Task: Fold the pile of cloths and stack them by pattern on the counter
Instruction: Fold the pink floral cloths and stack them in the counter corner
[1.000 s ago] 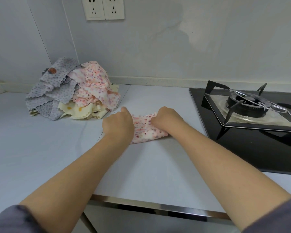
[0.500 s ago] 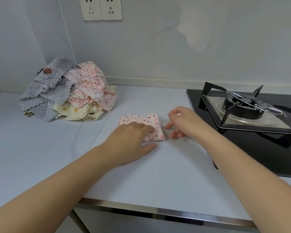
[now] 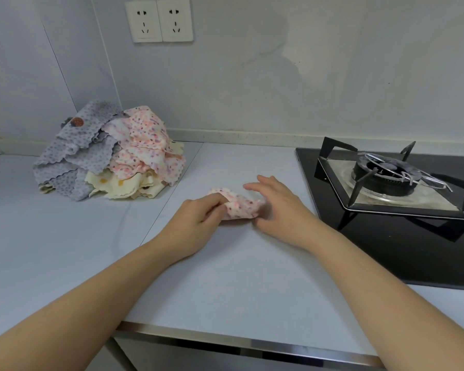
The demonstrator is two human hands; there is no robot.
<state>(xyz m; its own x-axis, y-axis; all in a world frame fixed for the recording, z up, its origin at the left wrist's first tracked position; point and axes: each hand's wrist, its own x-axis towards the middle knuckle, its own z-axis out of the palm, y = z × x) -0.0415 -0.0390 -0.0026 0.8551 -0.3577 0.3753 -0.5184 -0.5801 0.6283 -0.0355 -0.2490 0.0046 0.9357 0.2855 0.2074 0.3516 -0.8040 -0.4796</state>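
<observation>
One pink-dotted cloth (image 3: 241, 207) lies mid-frame on the counter (image 3: 225, 277); the left hand (image 3: 198, 215) pinches its left edge in curled fingers (image 3: 214, 203), the right hand (image 3: 279, 207) rests loose and straight-fingered against its right side. Line the edges up, then press the crease flat. No container shows: the unfolded pile (image 3: 110, 156) sits bare at upper left.

I have two hands here, the left hand (image 3: 198, 218) and the right hand (image 3: 276, 207), with one loose pink cloth (image 3: 241, 207) between them. One pile (image 3: 110, 153) sits on the tabletop (image 3: 225, 277), in three patterns: grey (image 3: 81, 156), pink (image 3: 145, 140), yellow (image 3: 123, 183). How many cloths it holds I cannot tell. The wall has two sockets (image 3: 144, 21) (image 3: 175, 20). There is one hob (image 3: 386, 250) with one burner (image 3: 383, 172).
</observation>
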